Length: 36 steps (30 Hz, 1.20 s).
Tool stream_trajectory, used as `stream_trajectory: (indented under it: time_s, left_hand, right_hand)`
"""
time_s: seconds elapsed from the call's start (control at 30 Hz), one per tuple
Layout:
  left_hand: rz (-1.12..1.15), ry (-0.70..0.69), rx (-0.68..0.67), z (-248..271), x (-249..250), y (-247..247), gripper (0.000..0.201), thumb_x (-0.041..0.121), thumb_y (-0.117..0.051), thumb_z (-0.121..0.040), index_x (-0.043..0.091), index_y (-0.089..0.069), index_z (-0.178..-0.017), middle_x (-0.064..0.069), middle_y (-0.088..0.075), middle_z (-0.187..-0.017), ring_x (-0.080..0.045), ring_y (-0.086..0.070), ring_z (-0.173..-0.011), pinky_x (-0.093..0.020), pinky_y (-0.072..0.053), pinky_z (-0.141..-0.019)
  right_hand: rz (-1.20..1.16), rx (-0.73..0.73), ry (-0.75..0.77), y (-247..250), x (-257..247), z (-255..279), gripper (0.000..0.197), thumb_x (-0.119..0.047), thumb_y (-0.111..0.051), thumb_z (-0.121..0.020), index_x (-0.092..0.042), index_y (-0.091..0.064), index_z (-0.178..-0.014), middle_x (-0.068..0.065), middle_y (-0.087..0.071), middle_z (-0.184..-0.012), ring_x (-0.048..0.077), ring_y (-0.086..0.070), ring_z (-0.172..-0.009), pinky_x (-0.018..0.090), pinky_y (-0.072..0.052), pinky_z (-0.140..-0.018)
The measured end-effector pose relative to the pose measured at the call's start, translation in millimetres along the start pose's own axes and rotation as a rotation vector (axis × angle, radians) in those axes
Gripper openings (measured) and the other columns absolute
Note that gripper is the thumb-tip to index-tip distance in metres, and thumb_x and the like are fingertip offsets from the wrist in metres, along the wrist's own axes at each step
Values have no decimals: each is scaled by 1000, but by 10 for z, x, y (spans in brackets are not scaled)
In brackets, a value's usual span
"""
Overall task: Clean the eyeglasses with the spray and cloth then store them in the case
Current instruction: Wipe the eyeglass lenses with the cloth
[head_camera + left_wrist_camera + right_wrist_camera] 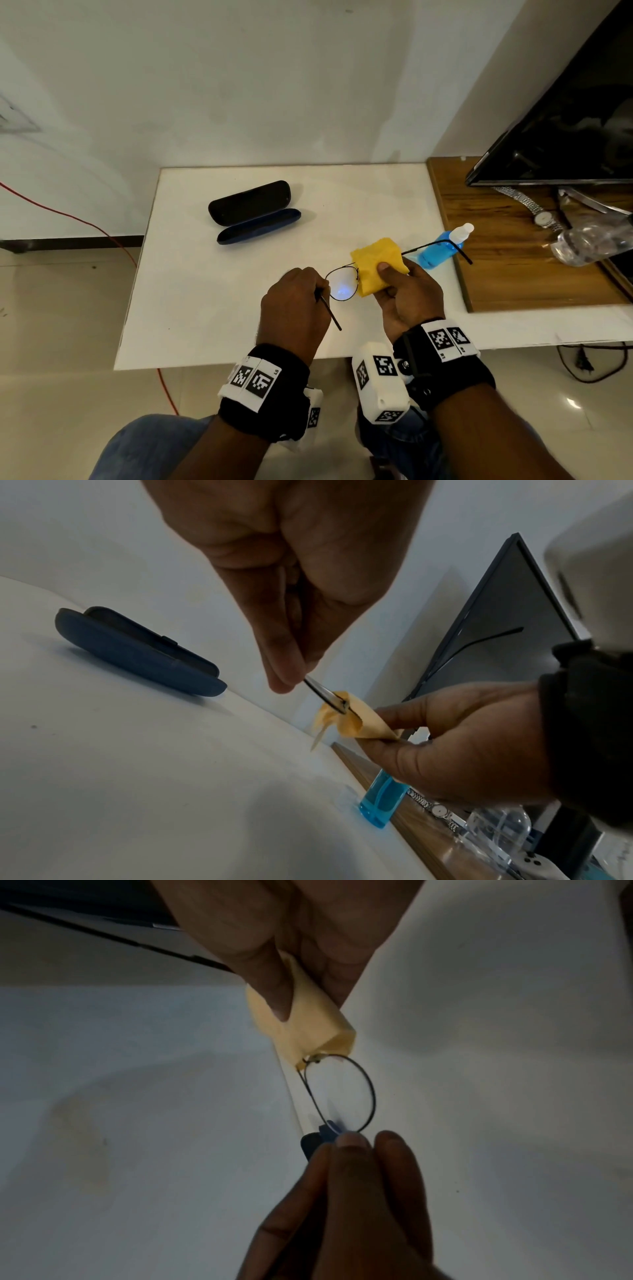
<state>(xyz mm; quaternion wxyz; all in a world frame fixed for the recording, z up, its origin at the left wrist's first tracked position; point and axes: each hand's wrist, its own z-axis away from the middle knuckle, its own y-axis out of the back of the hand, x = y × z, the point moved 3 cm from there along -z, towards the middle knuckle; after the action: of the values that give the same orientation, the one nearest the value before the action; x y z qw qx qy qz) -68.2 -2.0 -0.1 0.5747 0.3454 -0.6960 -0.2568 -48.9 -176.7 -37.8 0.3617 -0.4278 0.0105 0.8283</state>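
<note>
Thin black-framed eyeglasses [342, 284] hang in the air above the white table [212, 301]. My left hand [294, 301] pinches the frame at the left hinge, its temple arm poking out toward me. My right hand [404, 294] grips a folded yellow cloth [378, 270] wrapped over the right lens, thumb on top. The bare left lens [342, 1096] shows in the right wrist view beside the cloth [308, 1026]. A blue spray bottle [442, 246] lies on the table's right edge. The black and blue case [255, 212] lies open further back.
A wooden desk [513, 274] adjoins on the right with a dark monitor [565, 120], a wristwatch [544, 217] and a clear plastic bottle [592, 240]. A red cable [102, 233] runs over the floor at left. A white wall stands behind the table.
</note>
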Motion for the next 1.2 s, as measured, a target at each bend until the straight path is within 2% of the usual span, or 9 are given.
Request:
stream_trajectory:
  time_s: [0.13, 0.27, 0.43, 0.63, 0.77, 0.93, 1.07, 1.13, 1.2]
  left_hand:
    - [23, -37, -12, 3, 13, 4, 15, 6, -74, -75, 11, -62, -68, -2, -62, -63, -25, -61, -57, -32, -49, -50]
    - [23, -39, -13, -32, -3, 30, 17, 1, -77, -73, 11, -64, -69, -2, -63, -64, -24, -62, -57, -32, -50, -51]
    - [-7, -24, -12, -53, -76, 87, 21, -1, -78, -71, 13, -62, -69, -1, -62, -63, -23, -61, -57, -28, -45, -52]
    - [7, -11, -11, -60, -105, 118, 21, -2, -76, -71, 14, -63, -69, -1, -63, -64, -25, -62, -59, -34, -50, -52]
    - [2, -5, -17, -60, -92, 117, 21, -1, -77, -70, 15, -63, -69, -1, -64, -64, -24, -62, -59, -30, -47, -51]
    - [-7, -9, -18, -57, -106, 99, 18, 0, -77, -71, 12, -64, -69, -3, -64, -64, -25, -62, -59, -33, -50, -51]
    - [5, 23, -20, -53, -137, 91, 19, 0, -75, -72, 15, -63, -69, -2, -63, -64, -25, -62, -59, -33, -49, -52]
    - [10, 25, -23, -52, -148, 86, 18, 1, -75, -73, 14, -63, -69, -3, -63, -64, -26, -61, -59, -36, -51, -52]
    - [8, 14, -27, -46, -136, 76, 17, 1, -76, -73, 12, -63, -68, -3, -63, -63, -26, -61, -58, -36, -51, -52]
  right_hand:
    - [-85, 75, 82, 45, -74, -34, 50, 10, -70, -81, -10, -59, -125, 17, -70, -115, 34, -70, -102, 43, -61, -77]
    - [-49, 38, 32, 36, -35, -35, 25, -12, -65, -93, -17, -65, -118, 12, -70, -116, 33, -69, -104, 44, -60, -74]
    - [12, -99, -25, -4, -36, -32, 23, -13, -61, -95, -15, -67, -117, 10, -73, -111, 30, -70, -100, 44, -60, -72]
    - [-50, -86, -57, -1, -26, -25, 39, -2, -66, -87, -3, -62, -126, 18, -70, -117, 28, -71, -98, 33, -61, -70]
    - [-95, -127, -89, -21, -34, -13, 25, -5, -61, -93, -1, -64, -116, 14, -71, -114, 18, -74, -86, 24, -61, -74]
    - [-39, -128, -163, 16, -27, 1, 26, -18, -64, -92, -11, -67, -117, 15, -73, -110, 32, -71, -98, 38, -63, -70]
    - [-101, -150, -86, 12, -26, -14, 34, -2, -61, -92, -6, -63, -126, 15, -71, -116, 25, -73, -94, 31, -62, -69]
    - [-97, -143, -19, 19, -51, -39, 38, 7, -61, -87, -6, -63, -123, 13, -71, -113, 22, -74, -89, 29, -61, -67]
    - [-83, -103, 23, 44, -60, -83, 45, 12, -62, -83, -4, -61, -125, 14, -70, -113, 25, -73, -92, 30, -61, -68]
